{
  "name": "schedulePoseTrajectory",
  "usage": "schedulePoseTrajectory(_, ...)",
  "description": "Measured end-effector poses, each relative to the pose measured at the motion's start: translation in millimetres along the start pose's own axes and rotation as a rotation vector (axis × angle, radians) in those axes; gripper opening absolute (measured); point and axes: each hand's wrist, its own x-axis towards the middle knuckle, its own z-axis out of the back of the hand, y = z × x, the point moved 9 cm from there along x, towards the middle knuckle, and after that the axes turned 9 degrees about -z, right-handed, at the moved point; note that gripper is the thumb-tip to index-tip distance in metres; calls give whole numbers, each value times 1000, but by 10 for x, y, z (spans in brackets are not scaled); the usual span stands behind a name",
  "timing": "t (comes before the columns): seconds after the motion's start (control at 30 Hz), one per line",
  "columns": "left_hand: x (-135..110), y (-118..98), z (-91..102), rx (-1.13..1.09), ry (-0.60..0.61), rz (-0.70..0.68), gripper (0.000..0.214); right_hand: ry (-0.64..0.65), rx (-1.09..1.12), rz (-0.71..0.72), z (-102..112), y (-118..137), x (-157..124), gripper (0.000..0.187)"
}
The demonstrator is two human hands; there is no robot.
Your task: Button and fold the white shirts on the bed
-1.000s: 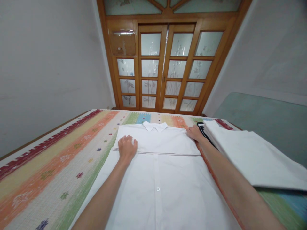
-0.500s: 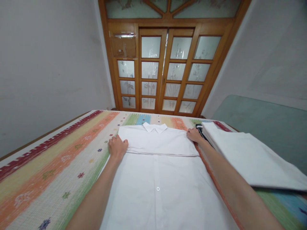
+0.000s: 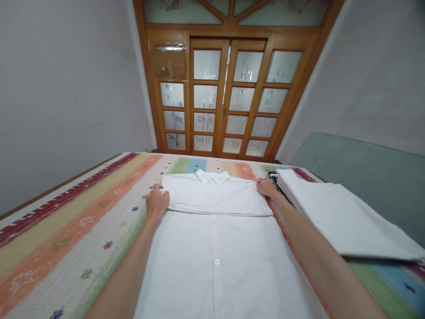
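Note:
A white collared shirt [image 3: 186, 261] lies spread before me, its collar [image 3: 212, 176] at the far end and a button placket running down the middle. Across its upper part lies a folded band of white cloth [image 3: 215, 199], which looks like the sleeves. At the band's left end, my left hand [image 3: 157, 201] is closed on the edge, thumb toward the cloth and fingers curled. My right hand [image 3: 264, 186] pinches the right edge near the shoulder; its fingertips are partly hidden. The shirt's near end runs out of view.
A stack of folded white cloth [image 3: 345, 217] lies to the right, with a black-and-white striped piece [image 3: 274, 177] at its far left. Beneath everything is a striped, patterned bedspread [image 3: 76, 226]. A pale green board [image 3: 358, 164] stands behind on the right. Wooden glazed doors [image 3: 215, 88] are beyond.
My left hand has shifted slightly left, and the left end of the folded band has moved out with it. My right hand stays at the right edge. The view has shifted a little.

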Motion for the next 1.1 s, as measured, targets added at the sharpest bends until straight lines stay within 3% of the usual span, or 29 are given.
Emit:
schedulePoseTrajectory(0.17, -18, -62, 43, -95, -123, -74, 31, -7, -9, -20, 36, 2, -44, 35)
schedulePoseTrajectory(0.43, -84, -148, -72, 116, 7, -126, 26, -26, -3, -91, 77, -45, -125, 37)
schedulePoseTrajectory(0.53, -117, -248, -9, 247, -44, -192, 27, -62, -6, -118, 158, -19, -166, 40)
schedulePoseTrajectory(0.63, -148, -428, -8, 230, -87, -327, 29, -133, 23, -47, 276, 213, -302, 43)
schedulePoseTrajectory(0.7, -168, -555, -91, 149, -44, -424, 31, -144, 71, 40, 281, 468, -461, 45)
schedulePoseTrajectory(0.83, -209, -662, -356, 75, 170, -488, 31, -50, 138, 232, 56, 987, -847, 53)
schedulePoseTrajectory(0.9, -223, -657, -406, 72, 211, -491, 32, 22, 169, 255, -82, 1085, -979, 58)
schedulePoseTrajectory(1.0, -226, -636, -393, 61, 193, -499, 32, 89, 183, 217, -181, 980, -1033, 62)
schedulePoseTrajectory(1.1, -224, -603, -412, 90, 204, -489, 33, 112, 164, 138, -176, 678, -973, 65)
